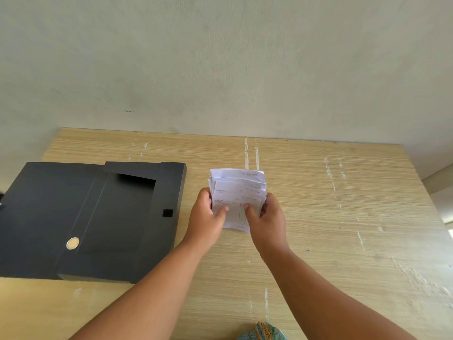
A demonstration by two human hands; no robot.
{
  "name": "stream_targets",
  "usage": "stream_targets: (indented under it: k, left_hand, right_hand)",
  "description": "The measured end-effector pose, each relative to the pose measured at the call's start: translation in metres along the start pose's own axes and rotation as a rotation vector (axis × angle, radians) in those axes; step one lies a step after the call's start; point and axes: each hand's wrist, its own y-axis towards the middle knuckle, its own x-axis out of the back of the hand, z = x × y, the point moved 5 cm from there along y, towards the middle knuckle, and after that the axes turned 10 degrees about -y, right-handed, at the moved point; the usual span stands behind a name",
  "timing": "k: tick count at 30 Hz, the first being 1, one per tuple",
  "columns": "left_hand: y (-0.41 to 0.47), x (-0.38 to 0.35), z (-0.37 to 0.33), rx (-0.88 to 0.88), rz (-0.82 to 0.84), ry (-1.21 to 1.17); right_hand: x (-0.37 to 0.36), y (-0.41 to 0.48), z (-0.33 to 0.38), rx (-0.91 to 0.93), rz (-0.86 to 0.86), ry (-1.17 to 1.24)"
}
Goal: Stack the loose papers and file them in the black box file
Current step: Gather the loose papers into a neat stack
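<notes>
- Head view: a light wood-grain desk [318, 217] stands against a plain pale wall [220, 69]; its top carries white scuffs and streaks, mostly toward the far edge and the right side
- The stack of papers [239, 190] sits near the middle of the desk, held between both hands; the sheets are white, printed with faint text and a small table, and they are not squared up, so the upper edges fan out in steps toward the wall
- The left hand [208, 214] grips the left edge of the stack, fingers curled behind the sheets and the thumb pressed flat on the front sheet
- The right hand [266, 214] grips the right edge the same way, fingers wrapped round the back and the thumb lying on the front sheet close to the left thumb
- Whether the lower edge of the stack touches the desk cannot be told, since the hands cover it
- The black box file [93, 217] lies on the left part of the desk, just beside the left hand but apart from it and from the papers; it lies open, the lid spread flat to the left and the shallow tray toward the papers
- A round metal-rimmed finger hole [72, 243] shows on the spine, and a small black square fastener [168, 212] on the tray's right wall
- Both bare forearms reach in from the lower edge; a bit of patterned blue and yellow cloth [262, 331] shows at the bottom between them
</notes>
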Motion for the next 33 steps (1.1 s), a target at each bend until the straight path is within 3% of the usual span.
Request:
stream_targets:
  k: [12,17,24,33]
  left_hand:
    - [0.005,-0.005,-0.001,-0.019,-0.035,0.058]
    - [-0.002,-0.005,-0.009,-0.087,-0.011,-0.108]
    - [-0.004,-0.009,-0.023,-0.039,-0.083,-0.457]
    - [0.003,-0.014,-0.033,0.084,-0.224,-0.536]
  right_hand:
    - [0.0,0.001,0.004,0.05,0.012,-0.056]
    - [0.0,-0.001,0.007,0.025,0.041,0.005]
    - [-0.007,-0.008,0.017,-0.098,0.039,0.285]
    - [-0.012,-0.008,0.039,-0.227,-0.039,0.424]
